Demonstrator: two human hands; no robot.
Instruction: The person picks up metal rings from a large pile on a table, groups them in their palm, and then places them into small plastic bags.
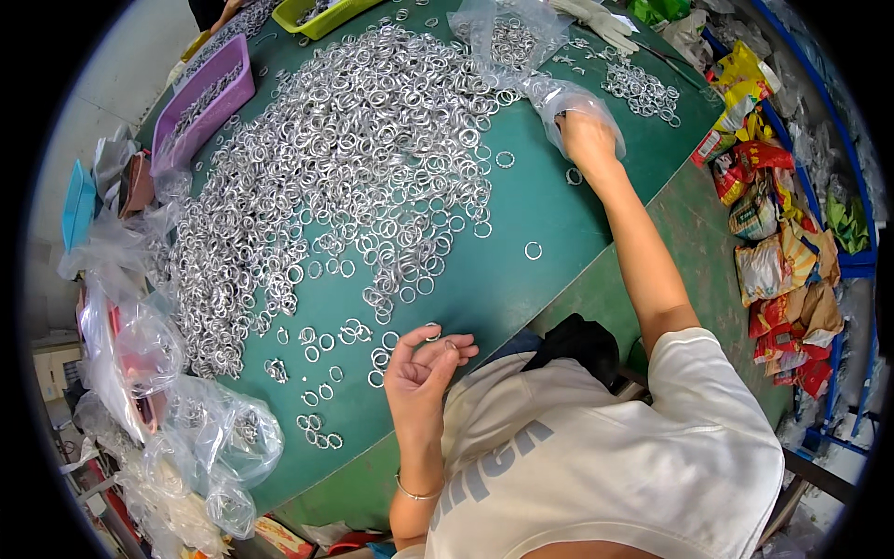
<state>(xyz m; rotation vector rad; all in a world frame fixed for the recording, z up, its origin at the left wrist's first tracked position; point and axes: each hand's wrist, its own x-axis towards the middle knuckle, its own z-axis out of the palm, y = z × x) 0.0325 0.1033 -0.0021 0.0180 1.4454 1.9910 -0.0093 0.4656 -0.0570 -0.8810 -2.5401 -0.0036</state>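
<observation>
- Left hand (430,365) is hovering at the near edge of the tabletop (517,207), fingers half curled, thumb close to the fingertips. Can't tell if it's pinching anything.
- Its fingertips are pointing right, away from the near loose rings (383,360), which are lying just beside the knuckles.
- Right hand (589,140) is sitting inside a clear plastic bag (564,97), film wrapping round it. Fingers are hidden, so can't tell whether they're grasping or loose.
- Bag mouth is facing the person, long axis running away and leftward; probably angled that way so the arm is entering straight.
- Main heap of silver metal rings (345,140) is covering the tabletop's middle and left, thinning toward the person, presumably so single rings are lying within easy reach.
- Rings are round, so no long axis: loose ones are mostly lying flat, heaped ones are tilting every way.
- Smaller ring cluster (643,91) is lying beyond the bag, to its right; likely being kept apart from the heap.
- Purple basket (223,107) is standing past the heap, far left.
</observation>
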